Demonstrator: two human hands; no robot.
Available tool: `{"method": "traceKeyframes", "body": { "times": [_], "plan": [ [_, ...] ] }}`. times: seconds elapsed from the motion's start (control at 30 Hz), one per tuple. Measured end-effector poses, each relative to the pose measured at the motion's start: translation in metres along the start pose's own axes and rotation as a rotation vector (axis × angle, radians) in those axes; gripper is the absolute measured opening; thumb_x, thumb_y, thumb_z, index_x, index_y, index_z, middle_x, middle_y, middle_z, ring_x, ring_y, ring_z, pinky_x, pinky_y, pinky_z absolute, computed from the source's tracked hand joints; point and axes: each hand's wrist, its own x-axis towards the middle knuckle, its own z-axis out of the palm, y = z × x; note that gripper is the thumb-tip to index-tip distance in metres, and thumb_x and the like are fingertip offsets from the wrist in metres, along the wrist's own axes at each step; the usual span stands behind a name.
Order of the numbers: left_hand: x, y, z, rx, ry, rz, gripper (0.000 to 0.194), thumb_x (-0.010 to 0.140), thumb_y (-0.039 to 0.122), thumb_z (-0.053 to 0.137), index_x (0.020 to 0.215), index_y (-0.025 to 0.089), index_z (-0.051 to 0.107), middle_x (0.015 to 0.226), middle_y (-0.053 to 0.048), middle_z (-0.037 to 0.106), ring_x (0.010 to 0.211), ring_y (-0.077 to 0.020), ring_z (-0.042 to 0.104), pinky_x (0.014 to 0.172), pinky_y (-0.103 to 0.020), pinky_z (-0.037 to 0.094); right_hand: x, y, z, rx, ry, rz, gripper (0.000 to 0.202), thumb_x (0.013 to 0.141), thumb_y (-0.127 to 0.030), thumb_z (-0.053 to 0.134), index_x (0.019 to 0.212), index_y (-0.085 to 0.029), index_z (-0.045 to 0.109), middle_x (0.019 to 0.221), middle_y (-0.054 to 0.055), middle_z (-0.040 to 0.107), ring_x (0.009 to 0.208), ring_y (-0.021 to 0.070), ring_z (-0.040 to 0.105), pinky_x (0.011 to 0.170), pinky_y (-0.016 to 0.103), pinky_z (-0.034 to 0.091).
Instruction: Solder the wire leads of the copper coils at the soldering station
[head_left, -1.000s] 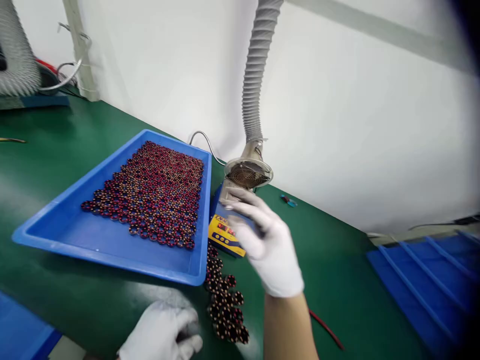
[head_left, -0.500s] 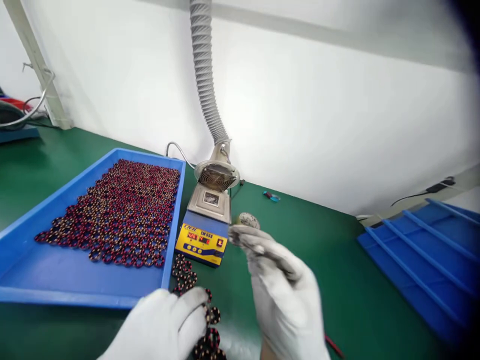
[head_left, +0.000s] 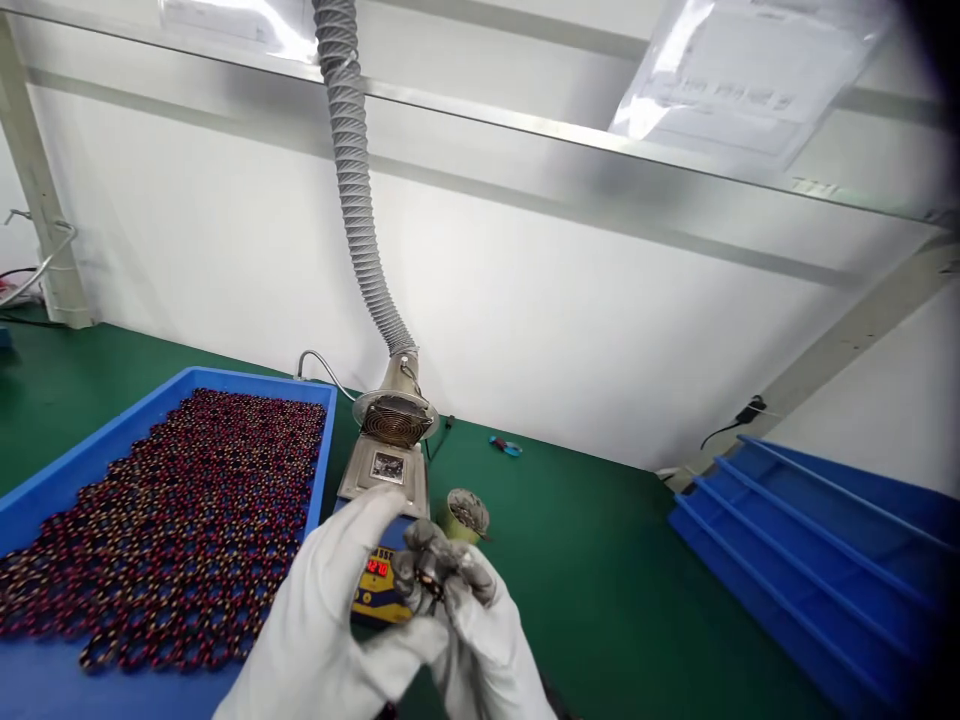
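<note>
Both of my hands wear white gloves and meet in front of the yellow-and-blue heating unit, partly covering its red digits. My right hand, its fingertips stained dark grey, pinches a small dark ring with copper-coloured spots. Curved around it from the left, my left hand has thumb and index finger apart. Its thumb is close to the right fingers; whether they touch is unclear. Many similar dark rings with pink and copper-coloured spots lie flat in rows in a blue tray on the left.
Behind the unit's metal plate hangs a grey extraction hose with a round hood. A small tin of grey matter stands right of it. Cutters lie farther back. Blue ribbed trays are at the right.
My left hand has left the loose rings beside the tray and come up to my right hand. A ring now shows between the right fingertips. The view has tilted upward.
</note>
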Motion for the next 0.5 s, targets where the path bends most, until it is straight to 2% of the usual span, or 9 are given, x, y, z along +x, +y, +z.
{"method": "traceKeyframes", "body": {
  "times": [0.07, 0.13, 0.27, 0.4, 0.5],
  "plan": [
    [0.0, -0.008, -0.001, -0.044, -0.081, 0.011, 0.058, 0.075, 0.025, 0.059, 0.127, 0.029, 0.034, 0.127, -0.005, 0.051, 0.112, -0.0212, 0.052, 0.091, -0.035, 0.049, -0.003, 0.003, 0.009, 0.046, -0.015, 0.051, 0.028, 0.052, -0.032, 0.083, 0.072, -0.019, 0.067, 0.069, 0.004, 0.068, 0.062, 0.0208, 0.063, 0.066, 0.038, 0.052],
    [0.001, -0.013, 0.0, -0.089, -0.114, 0.032, 0.049, 0.077, 0.022, 0.058, 0.121, 0.033, 0.039, 0.123, -0.001, 0.053, 0.11, -0.0194, 0.052, 0.091, -0.035, 0.048, -0.007, 0.005, 0.017, 0.106, 0.003, 0.093, 0.031, 0.054, -0.03, 0.082, 0.08, -0.023, 0.067, 0.076, 0.003, 0.068, 0.068, 0.0196, 0.064, 0.07, 0.036, 0.052],
    [0.004, -0.016, -0.002, -0.087, -0.086, 0.064, 0.035, 0.081, 0.024, 0.056, 0.114, 0.029, 0.045, 0.118, -0.002, 0.056, 0.107, -0.0193, 0.052, 0.089, -0.038, 0.048, -0.011, 0.002, 0.023, 0.114, 0.035, 0.16, 0.029, 0.065, -0.027, 0.076, 0.092, -0.029, 0.066, 0.091, 0.0, 0.068, 0.074, 0.0131, 0.063, 0.072, 0.026, 0.051],
    [0.007, -0.012, -0.008, -0.061, -0.061, 0.158, 0.025, 0.083, 0.021, 0.05, 0.108, 0.024, 0.051, 0.11, -0.004, 0.06, 0.102, -0.0192, 0.054, 0.084, -0.037, 0.049, -0.008, -0.007, 0.018, -0.156, -0.052, -0.033, 0.022, 0.062, -0.029, 0.077, 0.081, -0.023, 0.068, 0.082, 0.003, 0.068, 0.072, 0.0154, 0.062, 0.066, 0.025, 0.051],
    [0.011, -0.007, -0.009, 0.0, 0.01, 0.254, 0.022, 0.083, 0.014, 0.044, 0.102, 0.017, 0.054, 0.103, -0.006, 0.063, 0.097, -0.0186, 0.056, 0.081, -0.035, 0.048, -0.006, -0.01, 0.016, -0.358, -0.084, -0.16, 0.013, 0.061, -0.024, 0.076, 0.071, -0.021, 0.068, 0.077, 0.004, 0.068, 0.068, 0.0169, 0.063, 0.058, 0.023, 0.051]
  ]
}}
